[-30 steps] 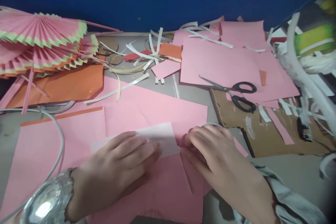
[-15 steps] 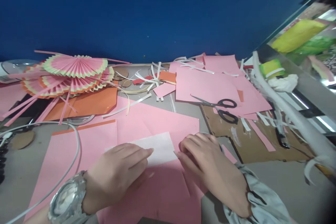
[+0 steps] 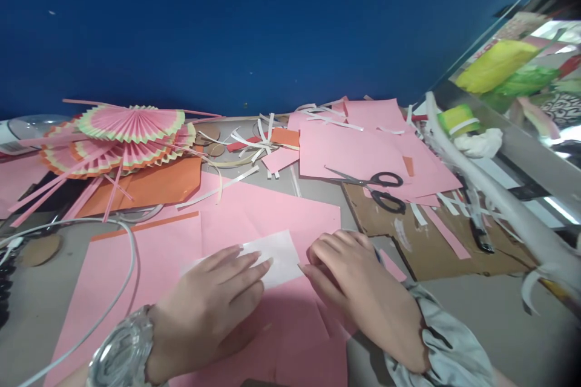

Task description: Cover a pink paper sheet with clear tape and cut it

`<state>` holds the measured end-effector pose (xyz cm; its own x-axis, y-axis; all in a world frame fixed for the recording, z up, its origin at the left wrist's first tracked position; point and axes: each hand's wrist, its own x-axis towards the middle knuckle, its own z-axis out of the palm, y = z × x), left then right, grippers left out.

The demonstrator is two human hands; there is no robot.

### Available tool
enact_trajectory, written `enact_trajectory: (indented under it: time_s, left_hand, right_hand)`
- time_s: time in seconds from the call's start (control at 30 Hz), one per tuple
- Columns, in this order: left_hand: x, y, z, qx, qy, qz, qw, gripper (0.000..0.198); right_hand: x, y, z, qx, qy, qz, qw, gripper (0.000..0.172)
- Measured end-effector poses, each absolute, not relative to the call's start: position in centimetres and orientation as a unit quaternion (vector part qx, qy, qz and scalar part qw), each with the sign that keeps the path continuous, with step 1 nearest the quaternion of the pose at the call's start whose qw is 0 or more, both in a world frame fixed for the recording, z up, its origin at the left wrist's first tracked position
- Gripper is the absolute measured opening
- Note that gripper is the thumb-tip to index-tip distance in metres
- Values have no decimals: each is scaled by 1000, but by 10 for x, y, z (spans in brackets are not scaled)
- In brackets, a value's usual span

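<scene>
A small white rectangle of paper [image 3: 282, 251] rests on large pink paper sheets [image 3: 290, 208] in front of me. My left hand [image 3: 218, 308] lies over its left part, palm down, with the fingers apart and outstretched. At the right end of the white paper is my right hand [image 3: 361, 293], fingers curled in and thumb tip touching or very near the paper's edge. Whatever those curled fingers hold, if anything, is hidden. A bit of something dark blue shows behind the right knuckles. Black-handled scissors [image 3: 367, 183] lie beyond that hand on other pink sheets.
Pleated pink paper fans [image 3: 131, 124] are stacked at the back left on an orange sheet [image 3: 154, 184]. White paper strips [image 3: 263, 140] lie at the back. A brown cardboard piece [image 3: 436, 257] and a box cutter [image 3: 479, 233] are on the right. A white cable [image 3: 131, 260] curves at the left.
My left hand's fingers have spread apart and flattened on the white paper, having been together before. My right hand stays at the paper's right end. The view has shifted slightly.
</scene>
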<state>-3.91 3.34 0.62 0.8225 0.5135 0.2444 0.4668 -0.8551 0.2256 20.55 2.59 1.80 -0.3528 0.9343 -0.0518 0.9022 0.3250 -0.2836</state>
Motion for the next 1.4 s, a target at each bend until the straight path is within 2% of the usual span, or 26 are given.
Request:
enact_trajectory:
  time_s: [0.13, 0.27, 0.83, 1.4]
  left_hand:
    - [-40, 37, 10, 941, 274, 189, 61, 12]
    - [-40, 39, 12, 953, 259, 145, 59, 18]
    - [-39, 40, 11, 940, 287, 171, 73, 13]
    - [-38, 43, 9, 957, 236, 150, 73, 22]
  right_hand:
    - [206, 26, 17, -560, -816, 126, 66, 13]
    - [208, 26, 17, -553, -822, 119, 67, 14]
    - [206, 27, 18, -556, -819, 123, 69, 13]
    - [208, 27, 17, -545, -827, 122, 61, 15]
